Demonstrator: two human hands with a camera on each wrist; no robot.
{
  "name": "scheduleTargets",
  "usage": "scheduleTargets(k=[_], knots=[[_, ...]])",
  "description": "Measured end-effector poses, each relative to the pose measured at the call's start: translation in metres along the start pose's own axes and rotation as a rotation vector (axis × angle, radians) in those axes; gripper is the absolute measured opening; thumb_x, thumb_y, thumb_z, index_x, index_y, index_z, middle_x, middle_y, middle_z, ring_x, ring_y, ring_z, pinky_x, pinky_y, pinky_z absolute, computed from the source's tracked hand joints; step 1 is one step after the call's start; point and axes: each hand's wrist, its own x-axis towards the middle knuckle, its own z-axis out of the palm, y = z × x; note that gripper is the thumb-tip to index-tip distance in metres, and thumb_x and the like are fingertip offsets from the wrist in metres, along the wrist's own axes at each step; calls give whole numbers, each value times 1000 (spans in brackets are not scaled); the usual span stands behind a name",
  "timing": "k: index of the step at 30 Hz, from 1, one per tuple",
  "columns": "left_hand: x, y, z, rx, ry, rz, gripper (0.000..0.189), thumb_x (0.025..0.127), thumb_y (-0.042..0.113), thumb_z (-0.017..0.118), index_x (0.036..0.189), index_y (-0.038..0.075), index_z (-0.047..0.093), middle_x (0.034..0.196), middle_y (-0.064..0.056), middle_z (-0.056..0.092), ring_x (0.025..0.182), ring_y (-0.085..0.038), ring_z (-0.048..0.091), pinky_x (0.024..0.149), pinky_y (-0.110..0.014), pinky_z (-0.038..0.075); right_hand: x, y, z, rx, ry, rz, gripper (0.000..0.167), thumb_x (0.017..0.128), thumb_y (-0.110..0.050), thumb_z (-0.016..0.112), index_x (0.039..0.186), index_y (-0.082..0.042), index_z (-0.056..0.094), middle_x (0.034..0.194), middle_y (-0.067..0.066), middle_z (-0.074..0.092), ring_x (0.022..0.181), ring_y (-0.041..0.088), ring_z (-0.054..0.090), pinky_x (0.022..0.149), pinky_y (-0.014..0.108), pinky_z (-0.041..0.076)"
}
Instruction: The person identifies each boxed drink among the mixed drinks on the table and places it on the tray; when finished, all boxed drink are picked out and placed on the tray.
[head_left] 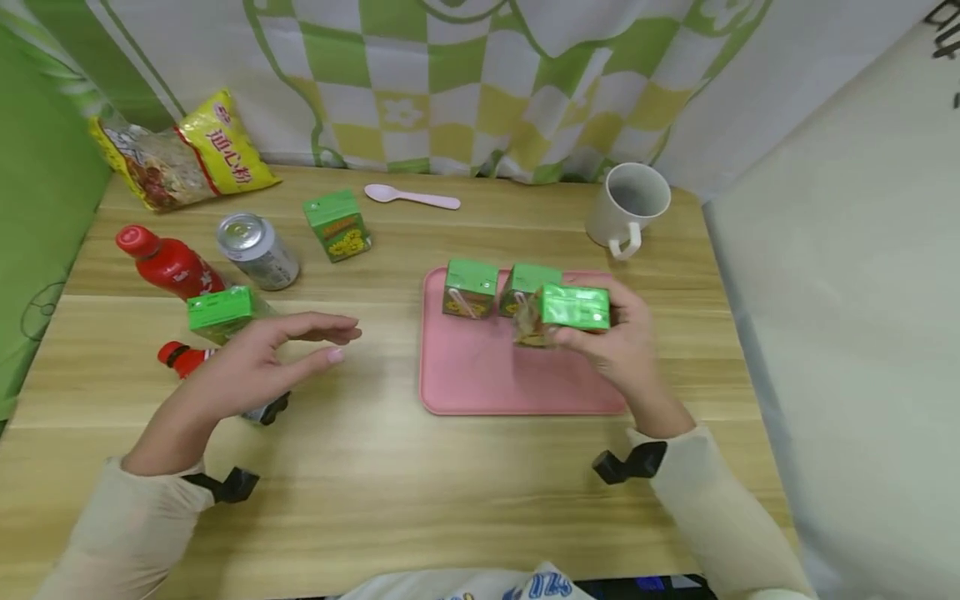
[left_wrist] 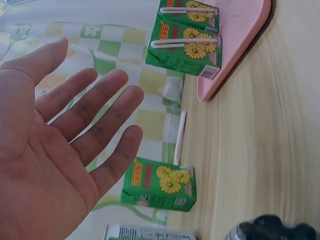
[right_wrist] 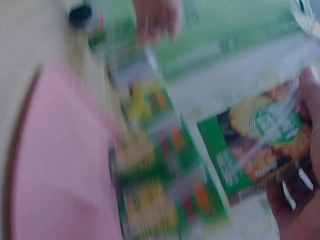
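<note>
My right hand [head_left: 630,346] grips a green-topped drink carton [head_left: 576,307] above the right part of the pink tray [head_left: 480,379]. In the right wrist view this drink carton's brown-pictured face [right_wrist: 270,132] shows, with a fingertip on it. Two green drink cartons with yellow flowers, one at the left [head_left: 470,290] and one partly hidden [head_left: 525,279], stand along the tray's back edge. Out over the table's left side, my left hand [head_left: 262,354] holds nothing, its fingers extended. Beneath and behind it are another green-topped carton [head_left: 221,312] and a red-capped bottle [head_left: 183,358], partly covered by the hand.
A flowered green carton [head_left: 339,227] stands behind the left hand, near a silver can [head_left: 258,252] and a red bottle [head_left: 168,262]. Along the back lie a yellow food packet [head_left: 187,154] and a pink spoon [head_left: 412,197]. A white mug [head_left: 628,208] stands at the back right.
</note>
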Motion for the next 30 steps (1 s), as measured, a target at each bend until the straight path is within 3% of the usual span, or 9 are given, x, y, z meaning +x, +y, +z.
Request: scheduleTargets(k=[4, 7, 12, 14, 19, 24, 30], knots=[[-4, 0, -2, 1, -27, -19, 34, 102, 25, 65, 136, 22, 65, 128, 6, 67, 124, -15, 56, 94, -20, 46, 0, 25, -42, 24, 33, 51, 68, 62, -36, 93, 110, 7, 70, 107, 8, 72, 89, 15, 67, 73, 23, 56], [-4, -2, -1, -6, -33, -7, 35, 103, 23, 64, 137, 21, 64, 128, 5, 67, 123, -14, 57, 95, -20, 45, 3, 49, -58, 14, 56, 119, 65, 60, -35, 92, 112, 1, 73, 107, 6, 72, 88, 13, 66, 70, 21, 55], [3, -6, 8, -30, -37, 29, 35, 103, 21, 64, 137, 20, 64, 127, 6, 67, 120, -12, 58, 97, -25, 46, 8, 85, -67, 51, 14, 173, 73, 62, -24, 92, 118, 14, 64, 106, 4, 72, 89, 13, 65, 72, 23, 55], [7, -6, 13, -36, -44, 36, 34, 103, 21, 64, 137, 20, 64, 127, 6, 67, 120, -11, 59, 99, -33, 47, 8, 94, -69, 76, -8, 183, 73, 63, -20, 92, 118, 17, 61, 104, 4, 72, 88, 14, 66, 71, 23, 56], [18, -6, 22, -47, -60, 40, 33, 102, 24, 65, 135, 20, 65, 126, 7, 67, 118, -12, 60, 102, -49, 44, 9, 102, -76, 76, -27, 224, 63, 66, -12, 92, 117, 11, 64, 101, 5, 71, 86, 14, 67, 68, 25, 58], [28, -8, 28, -73, -69, 41, 34, 102, 26, 66, 135, 19, 65, 126, 8, 67, 117, -11, 60, 102, -46, 45, 4, 105, -83, 22, -21, 250, 54, 67, -6, 92, 116, 1, 71, 103, 1, 71, 88, 13, 65, 70, 23, 57], [35, -8, 32, -90, -46, 39, 34, 102, 27, 66, 135, 17, 65, 125, 8, 68, 117, -13, 60, 102, -51, 44, 7, 112, -84, 116, -34, 141, 76, 68, -33, 91, 123, 11, 63, 115, 12, 69, 100, 20, 65, 80, 25, 55]])
